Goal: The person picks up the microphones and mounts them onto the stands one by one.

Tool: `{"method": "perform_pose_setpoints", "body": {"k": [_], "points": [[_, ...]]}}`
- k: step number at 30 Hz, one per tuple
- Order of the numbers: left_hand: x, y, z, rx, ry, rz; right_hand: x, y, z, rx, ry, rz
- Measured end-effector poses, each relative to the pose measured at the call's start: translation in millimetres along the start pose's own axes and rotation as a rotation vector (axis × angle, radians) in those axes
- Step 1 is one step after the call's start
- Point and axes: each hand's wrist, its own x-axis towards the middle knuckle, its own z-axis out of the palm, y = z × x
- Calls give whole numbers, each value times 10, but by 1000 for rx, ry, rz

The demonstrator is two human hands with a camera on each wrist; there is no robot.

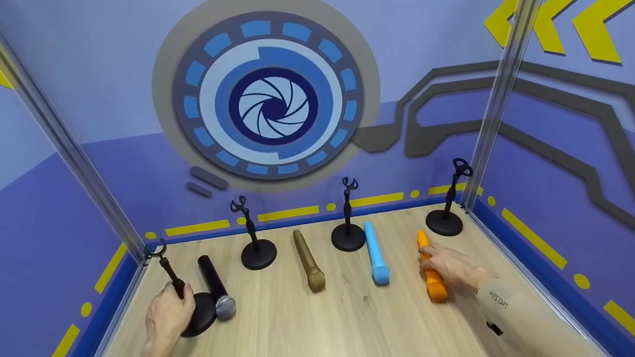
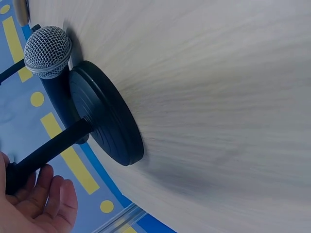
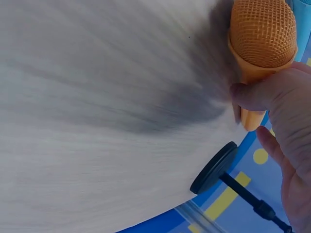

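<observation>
At the left front, my left hand [image 1: 168, 311] grips the pole of a black microphone stand [image 1: 202, 313]; its round base shows below the fingers, and a fork-shaped holder tops the pole. Close beside that base lies a black microphone [image 2: 60, 97] with a silver mesh head. Over on the right, my right hand [image 1: 452, 265] holds an orange microphone [image 1: 436, 290] by its handle, thumb on one side. The mesh head of the orange microphone points toward the front edge, and in the right wrist view the handle is partly covered by the hand.
Three more black stands stand along the back: one left of centre [image 1: 259, 254], one in the middle [image 1: 348, 238] and one at the right corner [image 1: 444, 223]. A gold microphone [image 1: 310, 265] and a light blue microphone [image 1: 377, 258] lie between them. Decorated panels [image 1: 114, 168] enclose the wooden table [image 1: 342, 322].
</observation>
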Motion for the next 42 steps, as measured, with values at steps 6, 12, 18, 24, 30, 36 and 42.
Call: {"method": "perform_pose_setpoints", "body": {"k": [6, 12, 18, 24, 30, 36, 42], "points": [[116, -235, 156, -41, 45, 43, 6, 7, 49, -83, 13, -71], [32, -69, 30, -34, 9, 28, -38, 42, 123, -230, 185, -234], [-54, 84, -36, -15, 16, 30, -136, 31, 104, -188, 243, -209], [-112, 134, -22, -37, 49, 45, -215, 13, 85, -149, 260, -130], [-143, 174, 12, -52, 32, 51, -270, -16, 95, -126, 320, -113], [-184, 225, 26, -48, 43, 75, -247, -100, 51, -111, 315, -61], [-240, 286, 34, -59, 37, 96, -208, -193, 21, -142, 367, -55]]}}
